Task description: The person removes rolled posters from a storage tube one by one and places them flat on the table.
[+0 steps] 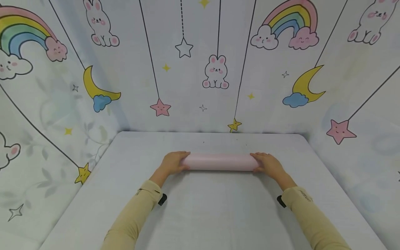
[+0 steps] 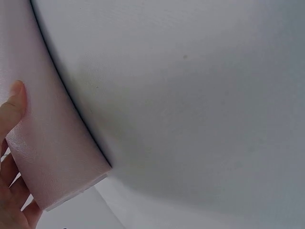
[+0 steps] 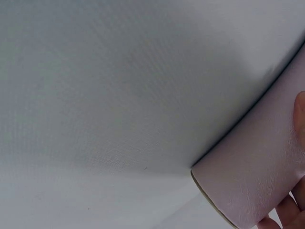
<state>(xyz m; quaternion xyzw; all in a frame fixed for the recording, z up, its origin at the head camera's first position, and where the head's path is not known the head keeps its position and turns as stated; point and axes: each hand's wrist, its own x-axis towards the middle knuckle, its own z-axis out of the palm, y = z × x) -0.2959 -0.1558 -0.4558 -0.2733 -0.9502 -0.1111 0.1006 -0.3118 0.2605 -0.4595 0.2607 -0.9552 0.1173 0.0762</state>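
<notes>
A pale pink roll (image 1: 221, 162) of smooth, leather-like sheet lies crosswise on the white table, toward its far edge. My left hand (image 1: 175, 162) grips its left end, and my right hand (image 1: 269, 165) holds the right end. In the left wrist view the thumb (image 2: 14, 107) presses on the roll's surface (image 2: 57, 143), with the other fingers around its far side. The right wrist view shows the roll's end (image 3: 248, 186) with a thin pale rim, and part of the right hand (image 3: 299, 119) at the frame's edge. How the sheet is wound inside is hidden.
The white tabletop (image 1: 203, 208) spreads in front of and beside the roll. Behind and on both sides stand fabric-like walls (image 1: 134, 80) printed with rabbits, rainbows, moons and stars. Beige sleeves cover both forearms, with a small black device (image 1: 162, 199) under the left cuff.
</notes>
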